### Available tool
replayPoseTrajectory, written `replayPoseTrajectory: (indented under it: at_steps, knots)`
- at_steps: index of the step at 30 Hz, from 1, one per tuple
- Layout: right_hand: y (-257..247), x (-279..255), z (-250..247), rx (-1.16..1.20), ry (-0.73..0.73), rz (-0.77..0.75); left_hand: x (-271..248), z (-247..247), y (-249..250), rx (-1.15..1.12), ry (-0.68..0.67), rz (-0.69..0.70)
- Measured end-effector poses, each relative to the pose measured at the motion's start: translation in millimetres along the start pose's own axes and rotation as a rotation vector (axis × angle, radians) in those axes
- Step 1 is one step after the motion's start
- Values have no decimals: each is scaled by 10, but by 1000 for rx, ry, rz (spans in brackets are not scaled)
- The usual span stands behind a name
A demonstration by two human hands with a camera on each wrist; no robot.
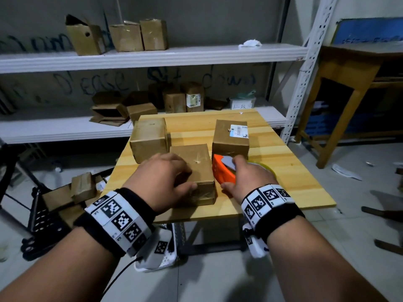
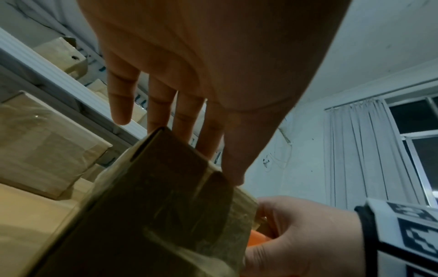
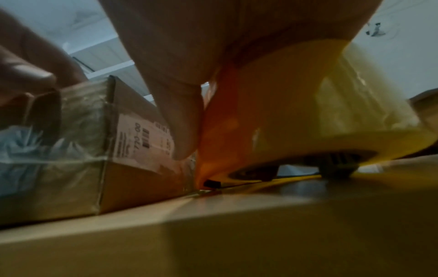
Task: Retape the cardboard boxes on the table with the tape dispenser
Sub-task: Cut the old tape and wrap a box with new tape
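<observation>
Three cardboard boxes stand on a wooden table [image 1: 294, 182]. My left hand [image 1: 165, 173] rests on top of the nearest box [image 1: 200, 171], fingers fairly straight over its top [image 2: 189, 75] and thumb at its near upper corner. My right hand [image 1: 248, 177] grips an orange tape dispenser [image 1: 222, 171] holding a yellowish tape roll [image 1: 265, 165]. The dispenser [image 3: 237, 131] stands on the table, its front against the right side of that box [image 3: 132, 150]. Old clear tape covers the box's near end [image 2: 154, 206]. A plain box [image 1: 149, 138] and a labelled box [image 1: 231, 136] stand behind.
White metal shelves [image 1: 152, 57] behind the table carry several cardboard boxes. A wooden desk [image 1: 349, 68] stands at the right. More boxes [image 1: 80, 188] sit in a rack on the floor at the left, and a white basket [image 1: 161, 251] lies under the table's near edge.
</observation>
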State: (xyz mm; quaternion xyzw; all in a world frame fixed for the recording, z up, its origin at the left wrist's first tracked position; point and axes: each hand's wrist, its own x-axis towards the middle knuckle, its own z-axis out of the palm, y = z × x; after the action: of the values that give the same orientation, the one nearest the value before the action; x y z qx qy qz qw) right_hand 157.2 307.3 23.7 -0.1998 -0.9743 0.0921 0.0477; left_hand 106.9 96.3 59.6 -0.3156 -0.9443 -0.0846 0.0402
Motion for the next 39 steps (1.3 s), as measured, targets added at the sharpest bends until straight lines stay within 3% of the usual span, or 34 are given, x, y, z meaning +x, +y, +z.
replayPoseTrajectory:
  at_steps: [5,14,16,19,22,25,29,33,39]
  knots:
    - [68,8,-72,89,64,-3,-11,91,-138,-230,54,-17]
    - [229,17,-506,696,277,39,46,80,-231,-246,28,29]
    - [241,25,-531,844,305,-11,34,78,-239,-317,95,24]
    - [215,12,-554,1083,257,-41,-3,26,-232,-522,319,-46]
    - [159,-6,-544,1150,189,-61,-15,-41,-261,-692,418,-86]
    - [126,-6,-496,1143,183,-78,-49,-43,-302,-694,357,-75]
    - [106,-6,-478,1102,203,-71,-78,20,-291,-435,183,-16]
    - [104,18,-443,1043,316,-5,-58,140,-265,-264,9,67]
    - [102,47,-372,982,257,114,-78,132,-382,-179,21,110]
